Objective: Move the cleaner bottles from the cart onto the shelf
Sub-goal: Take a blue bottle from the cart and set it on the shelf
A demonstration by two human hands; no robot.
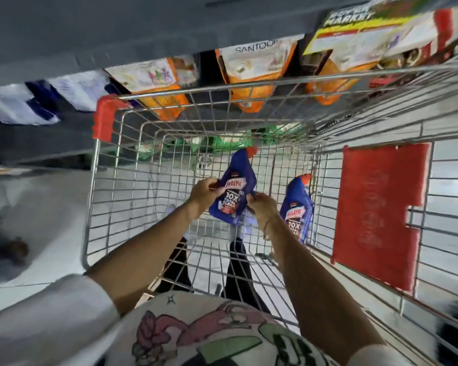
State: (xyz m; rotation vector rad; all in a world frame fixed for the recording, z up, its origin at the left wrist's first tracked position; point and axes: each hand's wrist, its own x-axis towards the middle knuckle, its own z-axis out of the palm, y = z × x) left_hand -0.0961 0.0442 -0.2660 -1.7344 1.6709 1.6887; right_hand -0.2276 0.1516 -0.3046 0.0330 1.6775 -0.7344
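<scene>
A shop aisle with a pale floor lay under the wire cart, which stood just before a shelf hung with orange packets. In the cart, a blue Harpic cleaner bottle was held between both hands: the left hand closed on its left edge, the right hand pinching its right edge, probably to steady the lift. A second Harpic bottle leaned against the cart's right wall, near a red flap.
</scene>
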